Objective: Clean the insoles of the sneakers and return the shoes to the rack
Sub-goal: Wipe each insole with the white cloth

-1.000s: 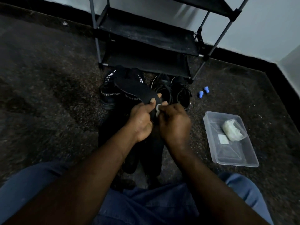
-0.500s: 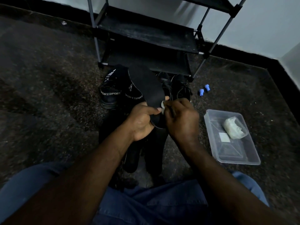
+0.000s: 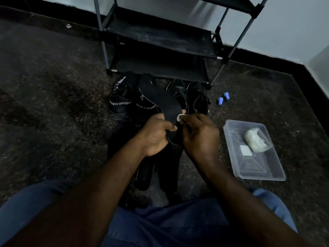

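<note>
Sneakers (image 3: 120, 106) stand before the rack (image 3: 160, 38); above them my left hand (image 3: 156, 136) holds the insole (image 3: 160, 100), my right hand (image 3: 199, 134) a pad (image 3: 179, 117); a tub (image 3: 252, 166) lies rightward, bag (image 3: 255, 139) inside.

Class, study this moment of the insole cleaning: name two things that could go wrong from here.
The left hand grips the insole near one end only, so it may flex away under wiping. The right hand pinches a small white pad; it could slip and drop onto the dark floor.
</note>
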`<state>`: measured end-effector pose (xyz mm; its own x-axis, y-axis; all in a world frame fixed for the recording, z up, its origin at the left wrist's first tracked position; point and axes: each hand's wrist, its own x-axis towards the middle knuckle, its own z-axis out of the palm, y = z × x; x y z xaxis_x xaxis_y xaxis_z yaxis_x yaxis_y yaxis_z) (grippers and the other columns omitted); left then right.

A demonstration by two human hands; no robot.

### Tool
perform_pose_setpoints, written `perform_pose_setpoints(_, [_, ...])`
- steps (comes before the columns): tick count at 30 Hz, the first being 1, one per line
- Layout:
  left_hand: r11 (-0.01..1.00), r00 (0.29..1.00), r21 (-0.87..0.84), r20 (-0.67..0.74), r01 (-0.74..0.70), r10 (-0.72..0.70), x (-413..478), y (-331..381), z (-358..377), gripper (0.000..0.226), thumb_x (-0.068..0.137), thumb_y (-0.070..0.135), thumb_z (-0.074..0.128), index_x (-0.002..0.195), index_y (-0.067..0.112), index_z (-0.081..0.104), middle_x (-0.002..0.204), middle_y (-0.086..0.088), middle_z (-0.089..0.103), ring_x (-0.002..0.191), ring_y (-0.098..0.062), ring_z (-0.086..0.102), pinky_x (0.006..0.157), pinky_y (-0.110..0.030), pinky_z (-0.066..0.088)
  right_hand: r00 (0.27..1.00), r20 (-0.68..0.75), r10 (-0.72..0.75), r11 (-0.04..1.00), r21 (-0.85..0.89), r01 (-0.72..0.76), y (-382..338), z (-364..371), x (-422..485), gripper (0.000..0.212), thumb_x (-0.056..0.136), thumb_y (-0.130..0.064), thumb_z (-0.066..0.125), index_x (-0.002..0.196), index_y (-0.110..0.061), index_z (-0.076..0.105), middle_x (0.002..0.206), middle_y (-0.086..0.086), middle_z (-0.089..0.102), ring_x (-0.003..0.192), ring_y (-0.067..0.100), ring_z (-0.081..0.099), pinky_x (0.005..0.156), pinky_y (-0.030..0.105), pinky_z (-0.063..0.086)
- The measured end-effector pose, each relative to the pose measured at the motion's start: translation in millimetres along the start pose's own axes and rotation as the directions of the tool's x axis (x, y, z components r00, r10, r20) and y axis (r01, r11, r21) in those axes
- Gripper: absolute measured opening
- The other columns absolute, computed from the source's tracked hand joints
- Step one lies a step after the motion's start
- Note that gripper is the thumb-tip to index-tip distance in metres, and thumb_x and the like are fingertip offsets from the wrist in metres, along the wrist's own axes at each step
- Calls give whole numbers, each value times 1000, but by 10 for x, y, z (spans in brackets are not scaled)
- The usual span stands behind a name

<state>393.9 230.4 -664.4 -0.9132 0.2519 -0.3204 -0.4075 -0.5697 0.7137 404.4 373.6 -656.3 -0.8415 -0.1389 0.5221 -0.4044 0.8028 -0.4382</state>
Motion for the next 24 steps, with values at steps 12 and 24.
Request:
perform_pose_setpoints(12, [1000,999,-22,-43,-23,22,-16,48,-2,60,84,-23,33,134,-2,59,127,-14,71,120,-22,67,98,-30,55,993,95,-77,997,-23,79,-17,-14,-68,26,87,-7,71,110,-16,79,94,4,68,84,23,67,73,32,53])
perform_pose_setpoints(24, [999,998,-28,-52,-39,38,-20,70,-26,61,83,-24,34,132,0,60,123,-16,71,116,-26,68,97,-32,55,996,73,-53,998,-13,54,-54,26,112,24,88,-8,70,108,-14,80,87,3,66,78,21,64,71,23,47])
